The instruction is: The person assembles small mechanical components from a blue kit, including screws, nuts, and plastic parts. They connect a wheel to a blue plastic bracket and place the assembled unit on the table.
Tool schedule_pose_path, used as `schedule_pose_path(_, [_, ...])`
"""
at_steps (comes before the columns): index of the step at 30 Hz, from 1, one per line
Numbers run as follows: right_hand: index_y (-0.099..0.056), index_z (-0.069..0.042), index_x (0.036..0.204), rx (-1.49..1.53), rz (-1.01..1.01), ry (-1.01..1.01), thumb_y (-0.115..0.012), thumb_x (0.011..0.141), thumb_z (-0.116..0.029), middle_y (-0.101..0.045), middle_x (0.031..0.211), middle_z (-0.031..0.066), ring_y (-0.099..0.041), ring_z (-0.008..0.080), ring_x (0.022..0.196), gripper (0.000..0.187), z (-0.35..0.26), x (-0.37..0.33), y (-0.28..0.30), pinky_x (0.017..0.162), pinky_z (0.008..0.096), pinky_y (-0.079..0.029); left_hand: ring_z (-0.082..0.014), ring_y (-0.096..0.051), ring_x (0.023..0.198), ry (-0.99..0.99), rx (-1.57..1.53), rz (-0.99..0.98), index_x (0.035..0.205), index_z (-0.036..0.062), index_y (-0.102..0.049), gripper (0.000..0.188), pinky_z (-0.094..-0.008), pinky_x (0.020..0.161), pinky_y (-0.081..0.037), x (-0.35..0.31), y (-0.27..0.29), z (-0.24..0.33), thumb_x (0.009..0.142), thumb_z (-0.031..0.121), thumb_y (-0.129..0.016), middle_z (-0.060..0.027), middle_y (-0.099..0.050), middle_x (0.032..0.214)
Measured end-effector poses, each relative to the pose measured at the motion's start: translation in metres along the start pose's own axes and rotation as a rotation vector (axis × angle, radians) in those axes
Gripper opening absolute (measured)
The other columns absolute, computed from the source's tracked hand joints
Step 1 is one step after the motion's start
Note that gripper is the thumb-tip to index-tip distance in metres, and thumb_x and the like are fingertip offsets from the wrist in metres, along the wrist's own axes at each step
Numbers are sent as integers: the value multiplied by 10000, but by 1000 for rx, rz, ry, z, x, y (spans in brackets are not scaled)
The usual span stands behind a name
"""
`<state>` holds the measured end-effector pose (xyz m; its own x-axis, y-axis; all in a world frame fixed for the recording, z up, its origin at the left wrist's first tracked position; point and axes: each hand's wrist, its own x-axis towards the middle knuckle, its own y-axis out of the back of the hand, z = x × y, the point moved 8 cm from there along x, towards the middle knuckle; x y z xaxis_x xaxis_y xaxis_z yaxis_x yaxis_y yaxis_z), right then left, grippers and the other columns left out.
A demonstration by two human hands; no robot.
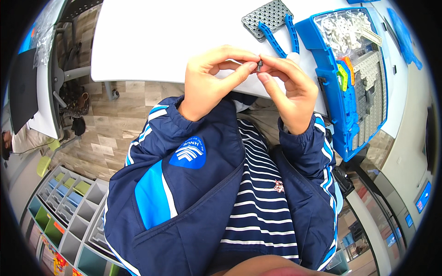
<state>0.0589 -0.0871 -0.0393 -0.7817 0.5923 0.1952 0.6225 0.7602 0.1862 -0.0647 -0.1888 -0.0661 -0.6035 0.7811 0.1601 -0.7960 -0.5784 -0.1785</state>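
A small dark grey plastic piece, peg-like in shape, is between my fingertips above the table's near edge. My left hand pinches it from the left with thumb and forefinger. From the other side, my right hand grips it between thumb and forefinger. The fingertips cover part of it, so its full form cannot be made out. Just beyond my right hand lie two blue beams with holes, spread in a V. Their far ends touch or overlap a grey perforated block.
A blue kit box stands on the right, holding bagged white parts, orange and green pieces and grey beams. The white table stretches ahead and left. Grey storage shelving stands at lower left; another desk is at far left, near a person.
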Motion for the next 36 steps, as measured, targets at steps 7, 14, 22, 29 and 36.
schedule_pose_path(7, [-730, 23, 1177, 126, -25, -64, -694, 881, 61, -740, 1031, 139, -722, 179, 943, 301, 7, 1, 1, 849, 285, -571, -190, -761, 893, -140, 125, -23, 1024, -28, -753, 171, -285, 817, -611, 2, 0, 9, 855, -51, -744, -123, -758, 1008])
schedule_pose_path(14, [-754, 15, 1118, -21, -21, -16, -699, 874, 59, -762, 961, 113, -735, 158, 886, 254, 5, 1, 5, 824, 274, -575, -188, -765, 869, -178, 181, -44, 1000, -26, -753, 161, -279, 787, -607, -1, -4, 11, 840, -48, -751, -108, -759, 972])
schedule_pose_path(22, [-742, 15, 1023, -1, 19, -36, -722, 844, 24, -759, 921, 87, -725, 144, 847, 181, 14, -1, 4, 797, 279, -564, -169, -743, 897, -17, 90, -71, 970, -18, -726, 136, -289, 825, -598, -5, -5, -2, 841, -61, -732, -95, -744, 989])
schedule_pose_path(29, [-735, 10, 997, -39, 55, -33, -724, 836, 16, -757, 907, 76, -721, 139, 836, 162, 22, -1, 2, 785, 276, -560, -159, -724, 907, 13, 26, -35, 951, -16, -715, 113, -301, 827, -621, -4, -6, -12, 845, -57, -719, -86, -723, 1006])
schedule_pose_path(36, [-723, 12, 992, -50, 53, -29, -720, 844, 12, -754, 905, 74, -721, 139, 840, 148, 32, -1, 2, 788, 278, -562, -175, -717, 953, 82, 9, -34, 969, -23, -714, 117, -327, 889, -601, -5, -7, -23, 862, -69, -717, -101, -717, 1029])
